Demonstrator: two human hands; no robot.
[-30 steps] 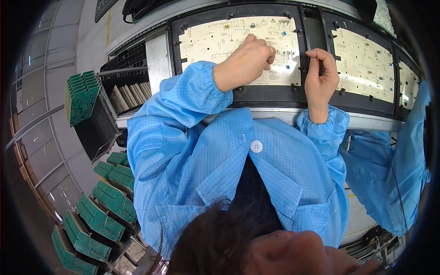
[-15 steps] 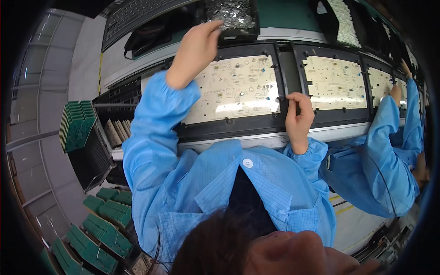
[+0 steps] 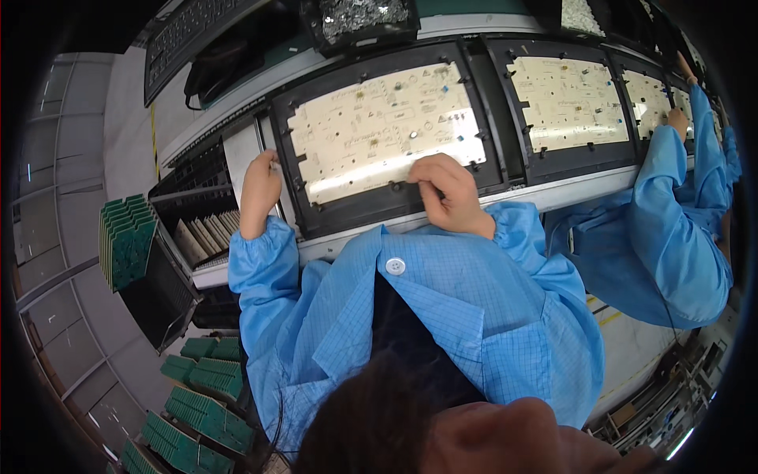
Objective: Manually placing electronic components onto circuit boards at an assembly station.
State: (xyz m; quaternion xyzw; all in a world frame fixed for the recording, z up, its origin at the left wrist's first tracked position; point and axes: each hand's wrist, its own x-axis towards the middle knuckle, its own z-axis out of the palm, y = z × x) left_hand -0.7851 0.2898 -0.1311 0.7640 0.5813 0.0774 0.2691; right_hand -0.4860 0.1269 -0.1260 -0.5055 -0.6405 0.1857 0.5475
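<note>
In front of me a cream printed circuit board (image 3: 339, 130) lies in a black carrier frame (image 3: 347, 216) with small black clips round its edge. A few small parts, some blue, stand on the board. My left hand (image 3: 259, 193) is by the frame's left side, fingers curled and thumb against them; whatever they may hold is too small to make out. Over the frame's near edge, my right hand (image 3: 450, 193) is closed with fingertips pinched at the board's lower border. Anything inside that pinch is hidden. Beyond the board stands a black bin (image 3: 359, 30) of shiny metal parts.
A second framed board (image 3: 564, 103) sits to the right on the same rail line (image 3: 553, 188). Farther right, a co-worker's blue sleeves (image 3: 667, 182) reach over another board. Racks of green boards (image 3: 209, 403) stand at lower left, and cream boards (image 3: 207, 235) fill a crate.
My left hand has come back from the metal-parts bin to the frame's left side. My right hand has moved left, from the frame's right side to the board's near edge. The view has shifted.
</note>
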